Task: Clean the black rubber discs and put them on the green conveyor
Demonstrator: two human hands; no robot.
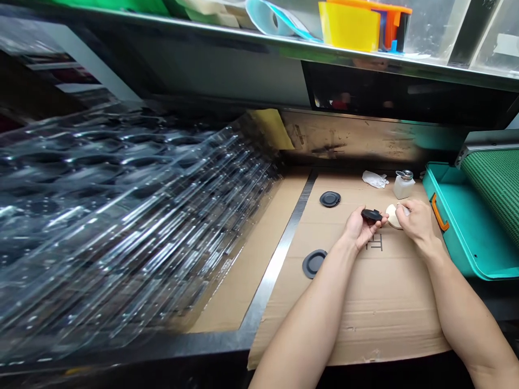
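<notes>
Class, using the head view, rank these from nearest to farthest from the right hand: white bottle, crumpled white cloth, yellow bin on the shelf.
1. White bottle, just beyond the right hand.
2. Crumpled white cloth, farther back and to the left.
3. Yellow bin, up on the shelf.

Only one bit of print can be seen. It is a dark mark (pixel 374 244) on the brown cardboard (pixel 365 313). The mark is made of a few short straight lines, some flat and some standing up, like a Chinese sign. It sits just below the left hand (pixel 359 229) and near the right hand (pixel 416 221). It is small, and the left hand is right at its top edge, so I cannot tell which sign it is. No other words, numbers or brand names can be read.
</notes>
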